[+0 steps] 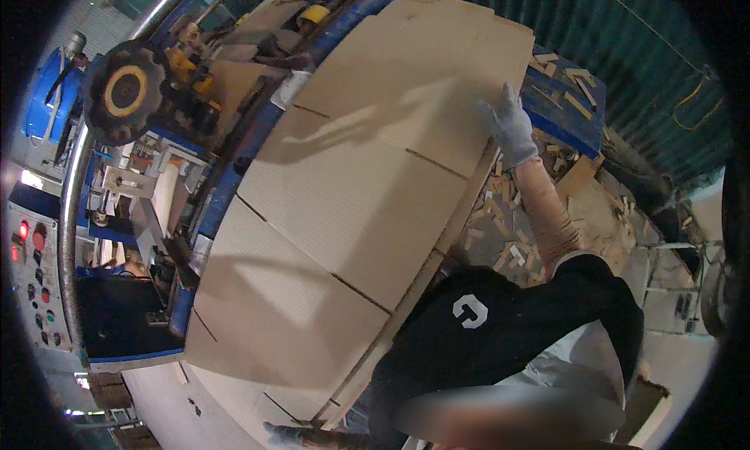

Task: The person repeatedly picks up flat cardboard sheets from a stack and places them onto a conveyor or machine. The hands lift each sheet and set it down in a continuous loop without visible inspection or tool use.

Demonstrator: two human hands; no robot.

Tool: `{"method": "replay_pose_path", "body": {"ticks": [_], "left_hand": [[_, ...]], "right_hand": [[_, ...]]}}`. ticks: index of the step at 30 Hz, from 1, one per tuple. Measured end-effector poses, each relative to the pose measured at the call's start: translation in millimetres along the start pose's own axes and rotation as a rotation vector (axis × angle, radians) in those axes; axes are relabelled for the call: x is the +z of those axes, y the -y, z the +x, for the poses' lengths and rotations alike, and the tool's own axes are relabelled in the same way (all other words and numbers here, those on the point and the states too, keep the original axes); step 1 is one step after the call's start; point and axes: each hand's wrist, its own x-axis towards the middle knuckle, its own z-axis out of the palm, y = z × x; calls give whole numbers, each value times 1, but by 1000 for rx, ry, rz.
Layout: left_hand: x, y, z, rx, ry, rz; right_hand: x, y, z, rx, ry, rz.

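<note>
While a large flat sheet of cardboard (344, 192) lies slanted across the middle of the view, it is seen to run from the upper right down to the lower left, scored by several slits and creases and resting against the blue frame of a machine (234, 169) on its left side. A gloved hand (512, 126) is laid on the sheet's upper right edge, fingers spread and flat against the board rather than closed round it; it belongs to a person in a black shirt (500, 333) who stands at the sheet's lower right, and whether this is the wearer or a co-worker cannot be told. A second gloved hand (293, 434) is seen at the bottom edge, just beside the sheet's lower corner; its grip cannot be made out. On the machine a dark toothed wheel with a yellow ring (125, 91) is mounted at upper left, and a control panel with red and dark buttons (35, 286) is fixed at the far left. Cardboard scraps (500, 223) are strewn on the floor to the right of the sheet, beneath a blue bin (566, 106) holding more offcuts.
</note>
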Motion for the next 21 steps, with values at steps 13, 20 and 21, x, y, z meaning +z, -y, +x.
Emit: {"method": "replay_pose_path", "body": {"ticks": [13,20,21], "left_hand": [[-22,58,23,68,-334,-227],[-47,85,83,448,-154,-813],[-50,84,82,335,-58,-788]], "right_hand": [[11,42,18,35,-273,501],[-32,90,70,70,178,1375],[-52,94,64,1,146,1228]]}}
